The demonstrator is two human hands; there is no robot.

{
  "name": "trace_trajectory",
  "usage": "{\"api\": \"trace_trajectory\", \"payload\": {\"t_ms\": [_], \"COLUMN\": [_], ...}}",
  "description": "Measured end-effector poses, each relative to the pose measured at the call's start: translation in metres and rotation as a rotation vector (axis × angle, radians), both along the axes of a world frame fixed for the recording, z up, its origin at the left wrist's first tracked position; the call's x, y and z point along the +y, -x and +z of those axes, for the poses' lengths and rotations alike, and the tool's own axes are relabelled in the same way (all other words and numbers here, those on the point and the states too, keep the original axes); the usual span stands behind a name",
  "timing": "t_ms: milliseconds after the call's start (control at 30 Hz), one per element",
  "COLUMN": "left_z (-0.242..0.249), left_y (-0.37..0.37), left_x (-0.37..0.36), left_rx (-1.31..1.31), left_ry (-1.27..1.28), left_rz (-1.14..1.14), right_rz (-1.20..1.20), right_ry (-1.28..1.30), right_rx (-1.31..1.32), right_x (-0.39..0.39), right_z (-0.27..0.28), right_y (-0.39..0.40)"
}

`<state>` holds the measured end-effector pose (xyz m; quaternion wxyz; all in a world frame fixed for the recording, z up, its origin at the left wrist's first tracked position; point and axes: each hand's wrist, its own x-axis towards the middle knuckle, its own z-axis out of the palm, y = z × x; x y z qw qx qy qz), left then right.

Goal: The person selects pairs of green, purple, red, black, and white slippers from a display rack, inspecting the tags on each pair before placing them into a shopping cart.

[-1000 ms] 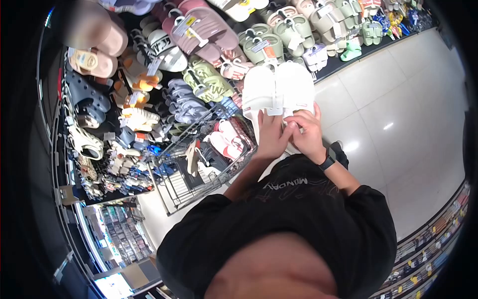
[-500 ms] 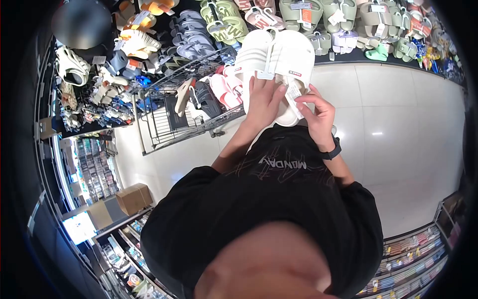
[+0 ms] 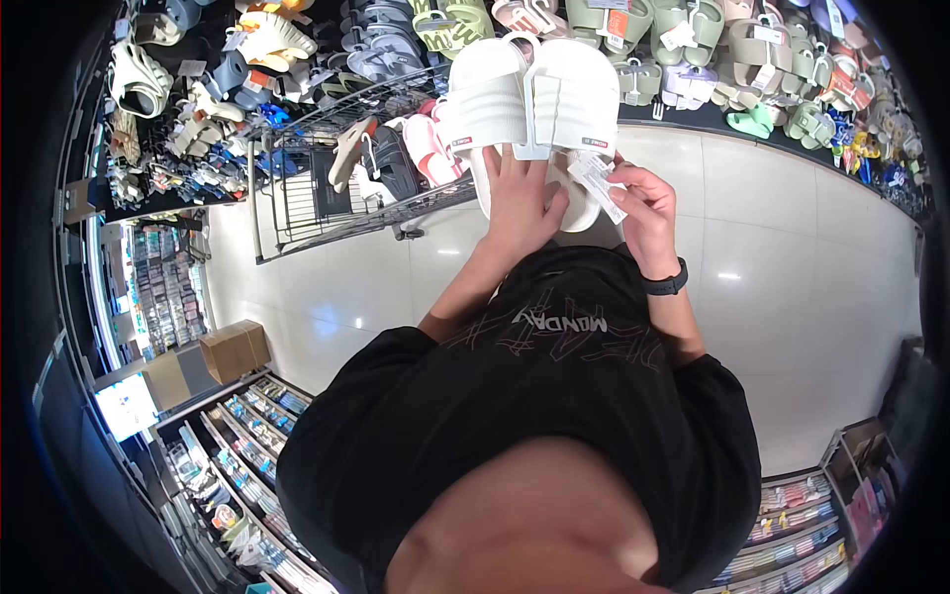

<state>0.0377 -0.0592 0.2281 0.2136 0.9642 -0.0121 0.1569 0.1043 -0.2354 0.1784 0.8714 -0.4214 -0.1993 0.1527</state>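
Note:
A pair of white slides [image 3: 572, 104] with small red labels is held up in front of my chest, joined by a white plastic hanger [image 3: 535, 114]. My left hand [image 3: 520, 203] holds the pair from the near side, its fingertips reaching the edge of the straps and partly hidden there. A white paper tag [image 3: 597, 186] with print hangs over the right slide. My right hand [image 3: 648, 213], with a black band on its wrist, pinches the tag's edge between thumb and fingers.
Beyond the slides stands a black wire cart [image 3: 327, 193] holding pink slides [image 3: 427, 150] and dark ones. Racks of slippers [image 3: 683, 40] run along the far side. A cardboard box [image 3: 235, 351] sits at the left, above shelves of small packaged goods [image 3: 252, 445].
My right hand has taken hold of the tag and drawn it slightly right, away from the slide. The slides have risen a little in view. The view has shifted.

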Motion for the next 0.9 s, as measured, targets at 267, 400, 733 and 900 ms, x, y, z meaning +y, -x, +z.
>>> {"api": "trace_trajectory", "payload": {"t_ms": [267, 400, 733, 900], "left_z": [-0.015, -0.015, -0.029, -0.037], "left_y": [-0.004, -0.007, -0.005, 0.001], "left_x": [0.015, 0.036, 0.118, 0.169], "left_rx": [-0.004, 0.019, -0.023, -0.022], "left_ry": [-0.036, 0.033, 0.104, 0.166], "left_rz": [0.055, 0.057, 0.12, 0.176], "right_rz": [-0.011, -0.067, 0.03, 0.222], "right_ry": [0.116, 0.271, 0.552, 0.394], "right_rx": [0.13, 0.013, -0.028, 0.204], "right_x": [0.017, 0.045, 0.135, 0.178], "right_z": [0.013, 0.016, 0.022, 0.032], "right_y": [0.007, 0.01, 0.018, 0.009]}}
